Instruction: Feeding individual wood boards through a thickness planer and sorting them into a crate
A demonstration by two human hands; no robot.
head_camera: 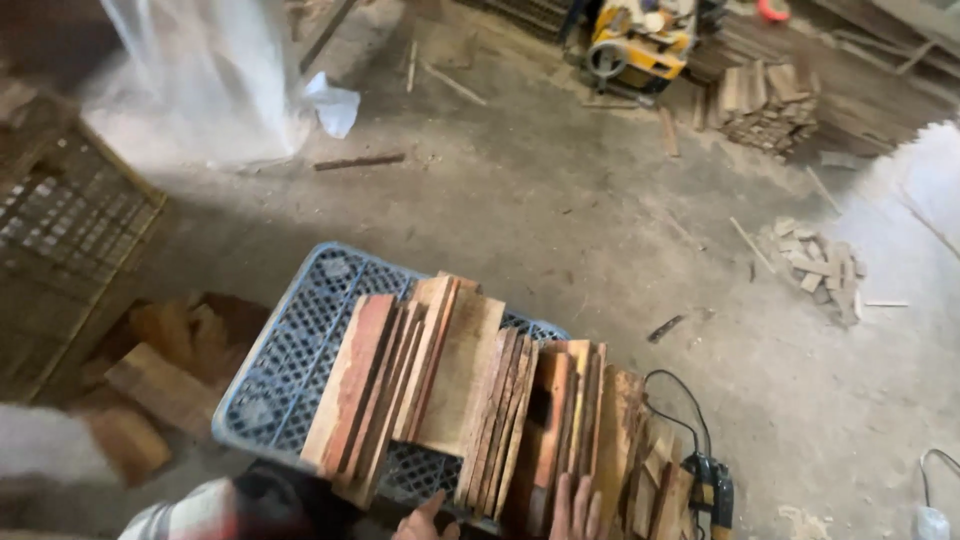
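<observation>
Wood in reddish and pale tones fills the lower middle of the frame: a row of thin boards (pixel 470 400) is stood on edge, leaning together, across a blue plastic lattice crate (pixel 290 350). At the bottom edge, just right of centre, one hand (pixel 575 510) is seen with its fingers stretched up flat against the near ends of the boards — open, pressing rather than clasping, nothing closed in it. Beside it, lower centre, a second hand (pixel 425 520) shows only a thumb and a knuckle or two next to the crate's rim; whether it grips anything cannot be told, since most of it is cut off by the frame. Which hand is the left and which the right is judged only from their places — probably left at centre, right beside it.

As far as can be judged, the sorting or stacking is well advanced: many boards are already ranked on the crate, though the left part of the crate's top is bare. More stock is left about — chunky offcuts (pixel 150 380) at lower left beneath the crate, a scattered heap of small pieces (pixel 815 265) at right, and a neat stack (pixel 765 105) at upper right near a yellow machine (pixel 635 40). A corded power tool (pixel 710 490) lies at the lower right, beside the boards.
</observation>
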